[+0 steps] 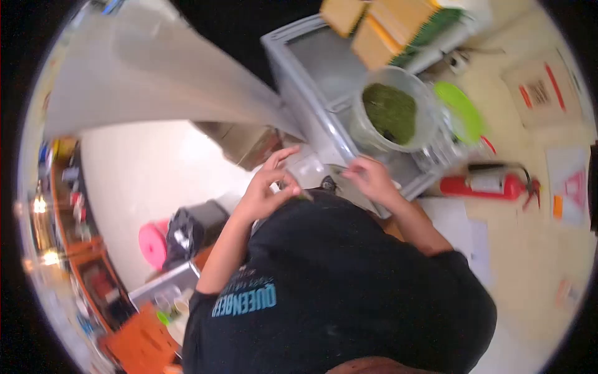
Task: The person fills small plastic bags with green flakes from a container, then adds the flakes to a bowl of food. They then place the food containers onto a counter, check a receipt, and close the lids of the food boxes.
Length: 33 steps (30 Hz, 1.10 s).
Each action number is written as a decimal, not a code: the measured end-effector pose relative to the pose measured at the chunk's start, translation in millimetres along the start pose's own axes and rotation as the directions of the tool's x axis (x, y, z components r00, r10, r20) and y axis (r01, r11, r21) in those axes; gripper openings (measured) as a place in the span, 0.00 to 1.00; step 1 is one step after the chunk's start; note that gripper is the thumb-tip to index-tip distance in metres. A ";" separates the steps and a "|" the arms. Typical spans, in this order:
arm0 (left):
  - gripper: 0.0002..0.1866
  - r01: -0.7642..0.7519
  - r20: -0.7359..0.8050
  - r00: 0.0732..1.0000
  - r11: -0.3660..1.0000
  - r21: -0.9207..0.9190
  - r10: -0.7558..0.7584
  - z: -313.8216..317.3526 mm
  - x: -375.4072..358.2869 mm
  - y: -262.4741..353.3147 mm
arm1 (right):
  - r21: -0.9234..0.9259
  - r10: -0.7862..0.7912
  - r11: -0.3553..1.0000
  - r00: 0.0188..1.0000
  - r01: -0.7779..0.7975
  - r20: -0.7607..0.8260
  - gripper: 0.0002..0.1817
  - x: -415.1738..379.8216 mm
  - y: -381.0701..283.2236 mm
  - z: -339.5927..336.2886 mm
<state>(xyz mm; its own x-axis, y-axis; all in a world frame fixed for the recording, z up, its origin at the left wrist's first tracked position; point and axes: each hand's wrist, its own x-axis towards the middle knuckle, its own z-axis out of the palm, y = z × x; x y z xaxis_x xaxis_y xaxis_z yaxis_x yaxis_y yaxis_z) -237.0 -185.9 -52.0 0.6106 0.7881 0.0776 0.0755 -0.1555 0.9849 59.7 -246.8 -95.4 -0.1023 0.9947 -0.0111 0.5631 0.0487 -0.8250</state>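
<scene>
My left hand (268, 190) is raised in front of the black shirt (349, 280), its thumb and a finger brought together by a small greenish bit too blurred to name, with another finger stretched out. To its right, my right hand (370, 179) has its fingertips pinched near a thin, blurred thing. The two hands are apart. Beyond my right hand, a clear round tub (420, 140) of green, leafy or powdery material (391, 112) stands on a grey-framed unit (336, 134). A bright green lid (459, 111) lies beside the tub.
A red fire extinguisher (479, 186) is at the right. Yellow blocks (389, 28) lie at the top of the unit. A large grey-white sheet or panel (156, 68) spans the upper left. Lower left are a pink roll (153, 245), a black bag (182, 240) and an orange surface (140, 343).
</scene>
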 end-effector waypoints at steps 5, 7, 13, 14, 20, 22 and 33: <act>0.05 -0.091 -0.021 0.995 0.977 0.194 0.097 -11.1 -23.9 -3.6 | 0.275 -0.249 0.941 0.952 0.195 0.179 0.09 40.3 -114.9 40.9; 0.05 -0.055 -0.068 0.995 0.978 0.202 0.070 -18.3 -41.6 -8.2 | 0.159 -0.367 0.924 0.924 0.348 0.107 0.10 38.0 -124.1 18.1; 0.05 0.061 -0.411 0.908 0.996 -0.072 -0.085 -36.5 -81.3 -38.0 | -0.454 0.016 0.804 0.777 -0.385 -0.630 0.29 -20.7 100.3 -214.0; 0.05 0.077 -0.453 0.882 0.989 -0.126 -0.126 -35.0 -82.7 -40.6 | -0.559 0.010 0.727 0.820 -0.399 -0.572 0.30 -46.3 152.4 -248.1; 0.06 0.186 -0.598 0.762 0.969 -0.165 -0.248 -10.1 -69.3 -63.5 | -0.674 -0.077 0.700 0.914 -0.235 -0.399 0.24 -41.3 228.4 -275.3; 0.06 0.197 -0.568 0.793 0.975 -0.100 -0.218 -2.4 -58.3 -65.5 | -0.621 -0.026 0.694 0.850 -0.364 -0.527 0.19 -30.5 219.5 -278.6; 0.07 0.188 -0.547 0.822 0.982 0.003 -0.156 22.5 -14.4 -61.0 | -0.544 -0.139 0.815 0.845 -0.199 -0.516 0.23 -31.9 41.4 -217.5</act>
<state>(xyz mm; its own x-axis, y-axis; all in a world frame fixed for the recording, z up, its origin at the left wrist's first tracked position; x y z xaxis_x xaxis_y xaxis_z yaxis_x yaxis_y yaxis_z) -232.7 -201.2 -116.6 0.0589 0.9983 -0.0050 0.1908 -0.0064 0.9816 264.6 -256.8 -6.3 0.2587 0.8806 0.3970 0.9257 -0.1085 -0.3624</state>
